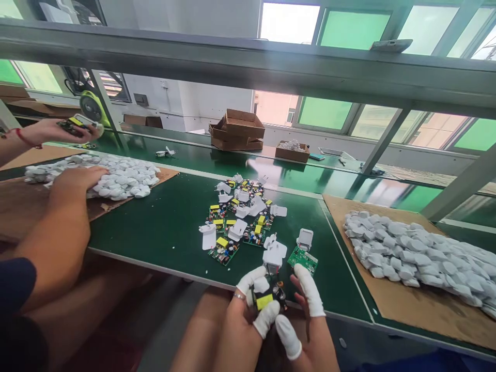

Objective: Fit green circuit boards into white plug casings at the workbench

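My left hand (244,315), with white finger cots on some fingers, is closed around a circuit board (265,301) bearing a yellow transformer. A small white piece shows between its fingers. A white plastic charger housing (274,254) stands just beyond the board, by wires. To the right, my right hand (315,330) has its fingers apart, with white cots on the thumb and a finger. That fingertip is close to a green circuit board (303,260) joined to a white plug part (305,238); contact cannot be made out. Beyond lies a pile of circuit boards with white plug parts (242,209).
White lumpy pieces form heaps on cardboard at right (411,253) and left (129,178). A co-worker's hand (79,178) rests on the left heap; another hand (83,134) holds a board. Cardboard trays (238,132) stand behind. A metal shelf beam (232,62) crosses overhead.
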A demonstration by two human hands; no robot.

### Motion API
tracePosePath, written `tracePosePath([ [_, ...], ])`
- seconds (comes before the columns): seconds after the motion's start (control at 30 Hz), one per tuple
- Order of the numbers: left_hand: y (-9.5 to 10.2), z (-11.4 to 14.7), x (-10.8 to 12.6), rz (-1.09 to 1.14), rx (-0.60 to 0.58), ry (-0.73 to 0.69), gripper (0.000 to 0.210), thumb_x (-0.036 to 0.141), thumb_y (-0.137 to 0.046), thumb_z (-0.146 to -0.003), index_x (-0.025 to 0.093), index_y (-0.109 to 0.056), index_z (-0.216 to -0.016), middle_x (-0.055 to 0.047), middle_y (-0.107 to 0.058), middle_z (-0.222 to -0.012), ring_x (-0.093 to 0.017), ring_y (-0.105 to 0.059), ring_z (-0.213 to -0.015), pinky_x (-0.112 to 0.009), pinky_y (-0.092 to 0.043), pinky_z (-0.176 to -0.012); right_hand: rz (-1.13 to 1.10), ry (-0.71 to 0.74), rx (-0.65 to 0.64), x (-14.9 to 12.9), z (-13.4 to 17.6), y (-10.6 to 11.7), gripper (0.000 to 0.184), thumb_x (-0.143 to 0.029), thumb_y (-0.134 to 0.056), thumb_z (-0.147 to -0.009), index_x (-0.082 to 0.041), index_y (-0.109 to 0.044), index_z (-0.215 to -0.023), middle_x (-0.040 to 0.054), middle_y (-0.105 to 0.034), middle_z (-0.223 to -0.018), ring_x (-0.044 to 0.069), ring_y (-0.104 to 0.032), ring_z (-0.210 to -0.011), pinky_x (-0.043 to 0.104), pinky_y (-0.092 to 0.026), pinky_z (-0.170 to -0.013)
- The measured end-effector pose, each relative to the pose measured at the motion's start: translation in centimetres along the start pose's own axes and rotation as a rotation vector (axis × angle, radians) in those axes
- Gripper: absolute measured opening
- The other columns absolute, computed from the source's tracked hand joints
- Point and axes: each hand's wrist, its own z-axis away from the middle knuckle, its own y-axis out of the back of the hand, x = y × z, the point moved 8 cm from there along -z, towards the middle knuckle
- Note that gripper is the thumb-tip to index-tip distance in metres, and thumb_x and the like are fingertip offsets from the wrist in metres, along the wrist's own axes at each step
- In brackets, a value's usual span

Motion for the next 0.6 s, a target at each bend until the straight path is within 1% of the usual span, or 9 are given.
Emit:
tracePosePath([
  [0.07,-0.2,-0.6,-0.3,0.021,-0.016,-0.001,0.05,0.03,-0.067,-0.054,0.022,-0.055,-0.101,-0.006,-0.063,-0.09,-0.025,-0.055,-0.091,-0.033,-0.047,-0.075,0.017,-0.045,-0.082,0.4,0.0,-0.6,0.069,-0.049,-0.041,-0.072,-0.015,-0.022,-0.127,0.0127,-0.054,-0.102,0.029,-0.048,-0.099,0.042,-0.037,-0.086],
  [0.13,-0.3,-1.2,-0.6,0.035,-0.03,0.001,0.043,0.037,-0.064,-0.055,0.025,-0.058,-0.096,-0.002,-0.064,-0.086,-0.026,-0.054,-0.093,-0.034,-0.047,-0.073,0.041,-0.088,-0.141,0.5,-0.2,-1.0,0.069,-0.046,-0.047,-0.067,-0.015,-0.026,-0.125,0.0121,-0.054,-0.1,0.028,-0.052,-0.093,0.04,-0.038,-0.084],
  [0.2,-0.4,-1.6,-0.7,0.042,-0.036,0.006,0.033,0.043,-0.057,-0.061,0.027,-0.061,-0.09,0.004,-0.065,-0.081,-0.027,-0.052,-0.095,-0.034,-0.047,-0.071,0.066,-0.116,-0.129,0.7,-0.3,-0.9,0.069,-0.043,-0.049,-0.065,-0.014,-0.028,-0.124,0.0129,-0.051,-0.105,0.028,-0.049,-0.098,0.041,-0.037,-0.086],
  [0.27,-0.2,-1.4,-0.6,0.047,-0.027,0.019,0.031,0.044,-0.051,-0.067,0.026,-0.062,-0.09,0.005,-0.065,-0.079,-0.027,-0.051,-0.096,-0.034,-0.048,-0.069,0.085,-0.108,-0.09,0.8,-0.3,-0.6,0.065,-0.042,-0.047,-0.067,-0.013,-0.03,-0.123,0.0137,-0.05,-0.107,0.028,-0.046,-0.101,0.042,-0.036,-0.087],
  [0.33,0.0,-0.8,-0.1,0.048,-0.015,0.038,0.034,0.04,-0.054,-0.066,0.022,-0.061,-0.094,0.001,-0.066,-0.083,-0.027,-0.052,-0.094,-0.033,-0.049,-0.067,0.119,-0.041,-0.032,0.6,-0.1,-0.3,0.059,-0.043,-0.044,-0.07,-0.014,-0.032,-0.121,0.0129,-0.051,-0.105,0.028,-0.046,-0.101,0.041,-0.037,-0.085],
  [0.4,0.3,0.0,0.6,0.032,-0.005,0.059,0.035,0.035,-0.057,-0.064,0.019,-0.06,-0.095,-0.001,-0.066,-0.084,-0.026,-0.054,-0.09,-0.032,-0.05,-0.065,0.158,0.089,0.025,-0.1,0.2,0.0,0.056,-0.044,-0.044,-0.072,-0.018,-0.031,-0.121,0.0114,-0.05,-0.107,0.027,-0.049,-0.097,0.039,-0.04,-0.082],
  [0.5,0.4,0.6,1.9,-0.029,0.041,0.042,0.03,0.032,-0.056,-0.066,0.019,-0.061,-0.092,0.002,-0.066,-0.079,-0.026,-0.055,-0.087,-0.032,-0.05,-0.061,0.227,0.297,0.087,-1.5,0.6,0.2,0.05,-0.045,-0.04,-0.076,-0.025,-0.029,-0.121,0.0099,-0.046,-0.11,0.025,-0.049,-0.094,0.038,-0.043,-0.076],
  [0.6,0.1,0.8,2.9,-0.092,0.086,-0.017,0.028,0.031,-0.057,-0.065,0.022,-0.062,-0.091,0.004,-0.066,-0.079,-0.026,-0.055,-0.086,-0.031,-0.05,-0.059,0.329,0.395,0.131,-2.4,0.6,0.4,0.046,-0.043,-0.035,-0.08,-0.03,-0.026,-0.122,0.0082,-0.048,-0.105,0.027,-0.048,-0.095,0.044,-0.04,-0.079],
])
